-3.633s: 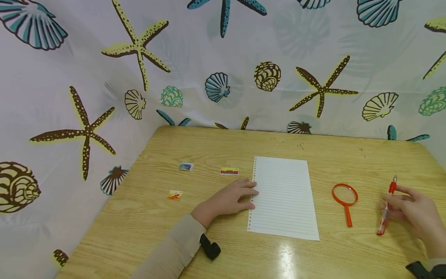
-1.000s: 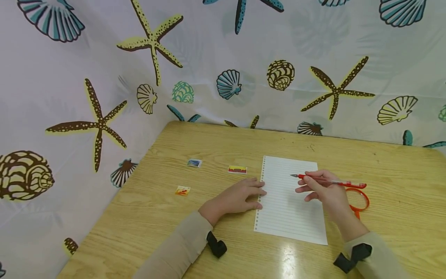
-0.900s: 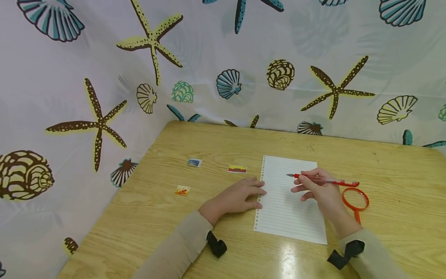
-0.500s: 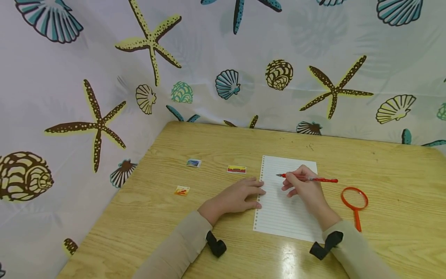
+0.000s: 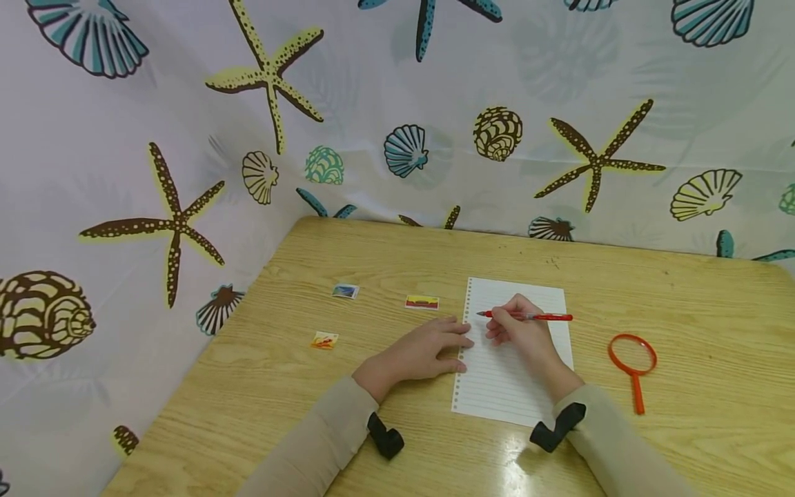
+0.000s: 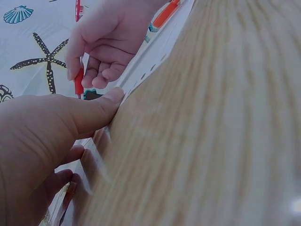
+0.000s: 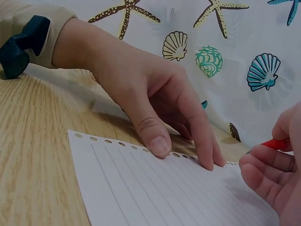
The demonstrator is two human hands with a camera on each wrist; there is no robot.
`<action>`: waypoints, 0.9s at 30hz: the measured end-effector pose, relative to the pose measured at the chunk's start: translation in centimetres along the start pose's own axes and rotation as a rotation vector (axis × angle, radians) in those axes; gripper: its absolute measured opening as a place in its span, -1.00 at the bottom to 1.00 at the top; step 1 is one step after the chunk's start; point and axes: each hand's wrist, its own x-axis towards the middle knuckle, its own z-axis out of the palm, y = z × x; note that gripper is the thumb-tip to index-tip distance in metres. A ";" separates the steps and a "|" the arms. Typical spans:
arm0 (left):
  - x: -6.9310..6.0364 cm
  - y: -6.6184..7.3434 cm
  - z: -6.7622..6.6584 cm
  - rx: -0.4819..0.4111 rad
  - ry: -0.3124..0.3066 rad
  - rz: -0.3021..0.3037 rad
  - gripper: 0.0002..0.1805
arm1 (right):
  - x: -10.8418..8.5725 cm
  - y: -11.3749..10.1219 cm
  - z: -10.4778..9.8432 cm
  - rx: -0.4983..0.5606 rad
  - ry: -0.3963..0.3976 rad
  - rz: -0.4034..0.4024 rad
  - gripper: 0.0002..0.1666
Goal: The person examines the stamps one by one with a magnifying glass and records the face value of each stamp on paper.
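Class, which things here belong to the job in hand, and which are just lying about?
Likely job things:
slim red pen, in the right hand
white lined paper sheet, touched by the left hand

Apparently lying about:
red round-rimmed magnifying glass
three small colourful rectangular cards

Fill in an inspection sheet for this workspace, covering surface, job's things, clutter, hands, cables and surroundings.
Surface: wooden table, with bright glare near the person.
Job's things: lined sheet lies flat, holes along its left edge; red pen held above it, tip contact unclear.
Clutter: blue card, red-and-yellow card and orange card left of the sheet; red magnifying glass right of it.
Hands: left hand rests on the sheet's holed edge; right hand grips the pen.
Cables: nothing seen.
Surroundings: white backdrop printed with shells and starfish.
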 end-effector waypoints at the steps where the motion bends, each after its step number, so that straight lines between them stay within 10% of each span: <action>1: 0.0 0.0 0.0 0.000 -0.001 0.000 -0.52 | 0.1 0.1 0.1 -0.005 0.004 0.005 -0.84; 27: 0.0 -0.3 0.3 -0.003 0.003 0.002 -0.49 | -0.1 1.0 0.8 -0.172 0.055 -0.016 -0.79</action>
